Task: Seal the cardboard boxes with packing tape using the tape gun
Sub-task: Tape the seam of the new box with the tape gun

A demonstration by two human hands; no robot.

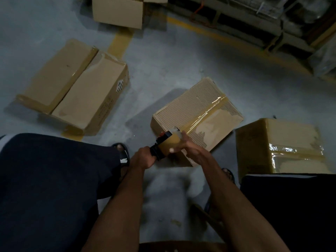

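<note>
Grey concrete floor (163, 70) lying under several brown cardboard boxes. Sitting at centre: ribbed tan cardboard box (192, 113), glossy brown tape strip (205, 115) running across its top. Gripping black-handled tape gun (168, 142) at near edge: left hand (143, 157) curled round handle, right hand (189, 148) wrapped over tape roll. Resting right: taped box (280, 144).
</note>
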